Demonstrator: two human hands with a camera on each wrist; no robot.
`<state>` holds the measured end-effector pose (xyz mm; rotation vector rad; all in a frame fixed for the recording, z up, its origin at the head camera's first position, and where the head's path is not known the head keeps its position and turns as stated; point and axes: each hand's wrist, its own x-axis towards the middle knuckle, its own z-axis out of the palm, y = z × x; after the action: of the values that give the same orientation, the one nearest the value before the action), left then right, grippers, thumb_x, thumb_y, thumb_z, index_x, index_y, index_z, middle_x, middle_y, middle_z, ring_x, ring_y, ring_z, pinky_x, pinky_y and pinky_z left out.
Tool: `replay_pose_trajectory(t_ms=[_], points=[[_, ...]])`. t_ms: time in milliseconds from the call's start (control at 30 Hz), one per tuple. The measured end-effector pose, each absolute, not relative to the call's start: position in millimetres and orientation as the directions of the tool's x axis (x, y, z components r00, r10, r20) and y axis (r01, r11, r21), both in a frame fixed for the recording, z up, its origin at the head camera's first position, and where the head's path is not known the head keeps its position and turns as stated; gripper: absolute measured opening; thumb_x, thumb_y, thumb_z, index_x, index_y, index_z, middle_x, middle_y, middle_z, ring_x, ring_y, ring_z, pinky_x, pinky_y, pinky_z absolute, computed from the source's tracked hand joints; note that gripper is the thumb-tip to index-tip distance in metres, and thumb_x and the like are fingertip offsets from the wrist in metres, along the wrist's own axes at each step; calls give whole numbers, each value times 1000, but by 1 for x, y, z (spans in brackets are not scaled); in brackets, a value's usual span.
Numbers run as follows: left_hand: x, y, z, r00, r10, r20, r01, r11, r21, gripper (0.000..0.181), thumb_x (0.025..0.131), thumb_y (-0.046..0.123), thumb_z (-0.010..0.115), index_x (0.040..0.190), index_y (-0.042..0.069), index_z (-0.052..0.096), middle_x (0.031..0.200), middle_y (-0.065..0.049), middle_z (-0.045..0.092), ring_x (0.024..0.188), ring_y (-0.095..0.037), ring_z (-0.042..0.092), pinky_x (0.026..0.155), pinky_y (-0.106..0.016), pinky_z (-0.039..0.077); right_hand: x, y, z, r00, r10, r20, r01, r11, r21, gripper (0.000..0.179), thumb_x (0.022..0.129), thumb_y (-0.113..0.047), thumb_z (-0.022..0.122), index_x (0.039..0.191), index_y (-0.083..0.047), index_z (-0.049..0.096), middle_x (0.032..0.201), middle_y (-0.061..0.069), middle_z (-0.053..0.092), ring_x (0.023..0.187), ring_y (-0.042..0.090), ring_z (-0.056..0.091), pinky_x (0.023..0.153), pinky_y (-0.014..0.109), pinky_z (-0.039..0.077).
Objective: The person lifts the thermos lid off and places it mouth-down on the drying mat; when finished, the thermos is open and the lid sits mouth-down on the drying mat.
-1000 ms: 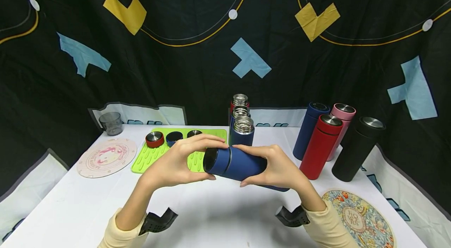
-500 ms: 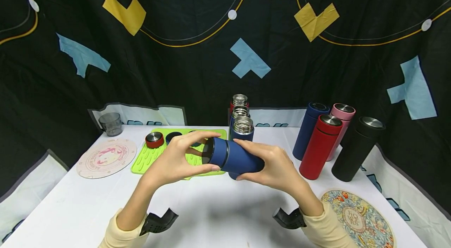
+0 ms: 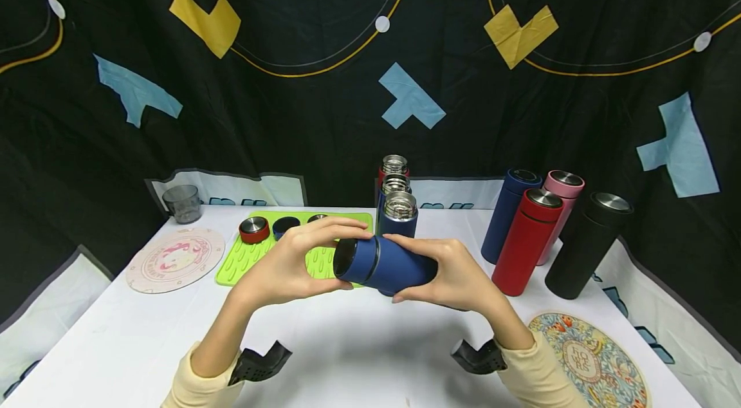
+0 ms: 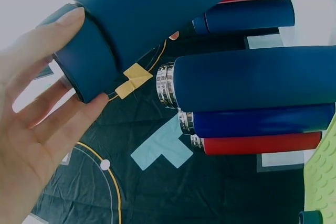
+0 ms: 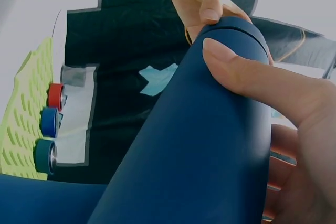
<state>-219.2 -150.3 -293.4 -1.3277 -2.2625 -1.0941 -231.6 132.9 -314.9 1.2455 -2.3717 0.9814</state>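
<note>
In the head view a dark blue vacuum flask (image 3: 408, 265) is held tilted above the table between both hands, its lid end towards the left. My left hand (image 3: 289, 263) holds the flask's lid (image 3: 354, 261), thumb on one side and fingers on the other, as the left wrist view shows. Around the body curls my right hand (image 3: 457, 273), its thumb lying along the flask in the right wrist view. The flask's base is partly hidden by that hand. A thin dark seam runs between lid and body. Behind it stands a row of lidless flasks (image 3: 399, 225), blue ones and a red one.
A green mat (image 3: 231, 269) carries a red lid (image 3: 253, 230), a blue lid (image 3: 286, 226) and another lid. Capped flasks stand right: blue, red (image 3: 523, 244), pink and black (image 3: 587, 247). Round coasters (image 3: 176, 260) lie left and front right; a grey cup (image 3: 183, 203) stands back left.
Half a second ago the flask and both hands sat slightly further left and higher at the lid end. They have come back down to nearly the pose of one second ago.
</note>
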Motion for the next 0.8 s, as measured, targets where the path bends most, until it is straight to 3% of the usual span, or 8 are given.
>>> replay_pose_trajectory(t_ms=[200,400,533,800], points=[[-219,-149,-294,-594,552,585,798,311,517,68,72,28,86,133,18,57,131,4,57,112,-16,58,78,-29,56,-230,130,-315,-558,-595,578,-829,431,-357,81,66,-37,89,137,-20,56,119,2,66,100,18,66,83,33,55],[-218,-148,-295,-666,499,554,743,379,552,71,71,35,86,133,16,57,127,3,61,102,-15,63,74,-26,57,-228,128,-316,-514,-578,634,-839,493,-231,82,64,-34,91,136,-16,56,120,6,66,104,22,65,84,40,55],[-219,-149,-295,-638,534,555,764,350,542,71,72,30,86,135,16,55,131,3,58,110,-16,60,80,-30,56,-228,129,-315,-524,-583,621,-837,488,-248,82,64,-34,91,136,-17,56,119,4,67,102,20,65,84,37,55],[-218,-151,-293,-543,625,561,828,288,481,69,72,11,86,134,21,57,137,2,54,126,-18,48,91,-41,52,-230,134,-313,-585,-611,533,-810,407,-422,80,66,-45,87,137,-22,56,115,-2,68,95,14,66,81,30,55]])
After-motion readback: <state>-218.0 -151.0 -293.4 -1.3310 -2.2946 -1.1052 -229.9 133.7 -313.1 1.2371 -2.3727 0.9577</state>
